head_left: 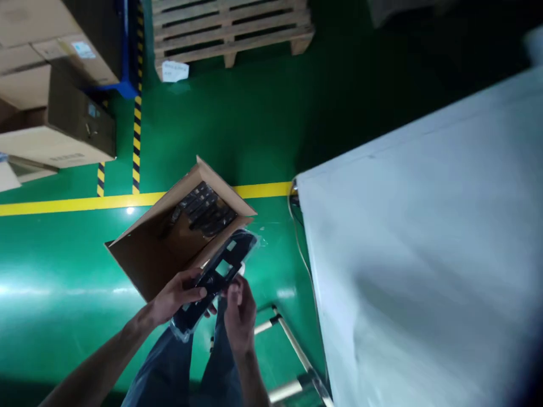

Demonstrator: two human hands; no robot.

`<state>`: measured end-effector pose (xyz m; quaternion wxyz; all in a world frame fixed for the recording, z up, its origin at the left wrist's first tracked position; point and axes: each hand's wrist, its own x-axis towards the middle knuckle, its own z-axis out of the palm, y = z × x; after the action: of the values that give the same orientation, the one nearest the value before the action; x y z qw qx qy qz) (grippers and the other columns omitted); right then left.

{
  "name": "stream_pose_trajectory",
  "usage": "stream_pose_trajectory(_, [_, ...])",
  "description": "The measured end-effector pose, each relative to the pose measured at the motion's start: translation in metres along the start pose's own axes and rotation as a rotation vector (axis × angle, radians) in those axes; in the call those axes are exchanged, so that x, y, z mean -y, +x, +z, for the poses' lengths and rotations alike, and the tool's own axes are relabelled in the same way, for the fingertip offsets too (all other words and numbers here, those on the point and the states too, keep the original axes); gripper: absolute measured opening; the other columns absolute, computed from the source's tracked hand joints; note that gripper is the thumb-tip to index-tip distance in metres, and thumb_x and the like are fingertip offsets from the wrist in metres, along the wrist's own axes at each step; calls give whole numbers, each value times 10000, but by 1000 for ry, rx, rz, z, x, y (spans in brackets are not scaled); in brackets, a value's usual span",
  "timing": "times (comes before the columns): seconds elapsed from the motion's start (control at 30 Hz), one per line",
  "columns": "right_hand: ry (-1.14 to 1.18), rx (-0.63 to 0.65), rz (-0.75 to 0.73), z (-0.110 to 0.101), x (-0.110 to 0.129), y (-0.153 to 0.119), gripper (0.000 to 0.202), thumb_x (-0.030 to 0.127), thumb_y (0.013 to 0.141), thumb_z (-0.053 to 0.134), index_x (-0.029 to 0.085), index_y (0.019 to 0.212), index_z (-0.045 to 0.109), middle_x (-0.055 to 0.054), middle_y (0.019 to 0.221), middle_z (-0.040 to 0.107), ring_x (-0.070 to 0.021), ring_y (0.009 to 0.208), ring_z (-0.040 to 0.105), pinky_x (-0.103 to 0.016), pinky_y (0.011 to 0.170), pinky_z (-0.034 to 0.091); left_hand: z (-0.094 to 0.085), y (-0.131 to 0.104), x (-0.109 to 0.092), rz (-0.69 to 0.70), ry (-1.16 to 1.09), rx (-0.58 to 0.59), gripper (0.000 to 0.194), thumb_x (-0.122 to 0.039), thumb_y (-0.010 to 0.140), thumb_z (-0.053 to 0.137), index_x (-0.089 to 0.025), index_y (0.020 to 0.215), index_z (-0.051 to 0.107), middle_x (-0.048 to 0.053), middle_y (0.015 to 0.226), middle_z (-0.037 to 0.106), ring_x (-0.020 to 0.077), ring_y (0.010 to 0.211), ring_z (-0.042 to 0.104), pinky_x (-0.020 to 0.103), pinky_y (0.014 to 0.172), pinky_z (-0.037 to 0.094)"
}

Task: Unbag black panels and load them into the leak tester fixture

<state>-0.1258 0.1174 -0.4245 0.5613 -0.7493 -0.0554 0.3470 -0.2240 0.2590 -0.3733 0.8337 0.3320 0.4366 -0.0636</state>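
A long, flat black part (pixel 205 289) in a clear plastic bag lies slantwise across my hands, with pale rectangular patches on its upper face. My left hand (pixel 176 297) grips its left side, thumb on top and fingertips showing beneath. My right hand (pixel 240 314) is closed at the right edge, its fingers curled and pinching there; a small whitish bit shows beside them. Just beyond the part stands an open cardboard box (pixel 156 263), tilted in view, with several dark plastic-wrapped pieces (pixel 206 209) inside at the far end.
A large white-covered surface (pixel 424 226) fills the right side. A tube frame (pixel 292 339) stands low beside my legs. More cardboard boxes (pixel 80 124) are at the upper left, and a wooden pallet (pixel 229 28) lies at the back. A yellow line (pixel 76 203) crosses the green floor.
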Motion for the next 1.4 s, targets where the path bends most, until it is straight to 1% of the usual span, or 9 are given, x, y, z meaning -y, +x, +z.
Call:
stream_pose_trajectory(0.17, [123, -235, -77, -20, 115, -27, 540, 680, 944, 619, 166, 1090, 699, -61, 855, 729, -177, 732, 652, -294, 659, 548, 41, -59, -30, 61, 143, 5, 441, -554, 695, 920, -229, 965, 792, 54, 832, 774, 244, 727, 751, 339, 663, 621])
stream_pose_trajectory(0.27, [211, -327, -124, -38, 150, -51, 541, 689, 935, 631, 165, 1054, 696, -31, 784, 691, -156, 671, 612, -289, 637, 529, 53, -87, -38, 111, 258, 53, 438, -552, 694, 918, -261, 1005, 814, 58, 872, 792, 263, 780, 765, 354, 696, 630])
stream_pose_trajectory(0.4, [318, -434, -175, -57, 179, -80, 551, 721, 906, 649, 170, 892, 672, -3, 697, 618, -139, 620, 563, -274, 603, 495, 58, -116, -29, 110, 390, 41, 491, -592, 633, 925, -329, 1036, 822, 48, 933, 818, 313, 858, 789, 415, 766, 644])
stream_pose_trajectory(0.53, [371, -485, -210, -69, 191, -105, 544, 711, 901, 664, 172, 825, 654, 0, 679, 603, -141, 623, 540, -278, 607, 476, 55, -123, -16, 114, 498, 83, 469, -645, 596, 905, -415, 996, 825, 14, 957, 828, 356, 956, 798, 478, 856, 641])
stream_pose_trajectory(0.7, [374, -615, -249, -75, 190, -135, 549, 723, 911, 650, 178, 848, 636, 6, 674, 609, -139, 627, 544, -277, 622, 466, 62, -133, -14, 87, 465, 108, 478, -623, 574, 925, -425, 997, 823, 9, 919, 826, 345, 892, 807, 456, 782, 648])
stream_pose_trajectory(0.9, [449, -688, -325, -85, 207, -154, 534, 732, 903, 662, 207, 865, 572, 51, 619, 531, -131, 570, 524, -280, 582, 450, 100, -166, -27, 27, 297, 282, 530, -638, 585, 929, -242, 919, 818, 94, 902, 816, 322, 703, 785, 387, 568, 624])
stream_pose_trajectory(1.1, [536, -660, -414, -94, 234, -160, 471, 676, 932, 672, 211, 905, 604, 41, 695, 554, -124, 613, 511, -287, 636, 482, 124, -181, -44, 74, 121, 395, 503, -520, 698, 920, -125, 976, 778, 129, 869, 808, 247, 616, 756, 281, 504, 587])
stream_pose_trajectory(1.27, [511, -551, -487, -102, 246, -180, 492, 660, 955, 653, 229, 1192, 653, 19, 812, 617, -139, 671, 580, -320, 736, 543, 128, -180, -66, 124, 202, 466, 512, -530, 757, 883, -130, 1056, 769, 107, 824, 808, 229, 566, 740, 259, 467, 568])
stream_pose_trajectory(1.4, [430, -368, -457, -96, 246, -198, 442, 617, 864, 783, 211, 1025, 715, -17, 828, 665, -146, 646, 595, -312, 648, 559, 130, -181, -74, 215, 226, 461, 522, -496, 785, 880, -136, 1141, 751, 110, 889, 822, 222, 555, 741, 262, 473, 577])
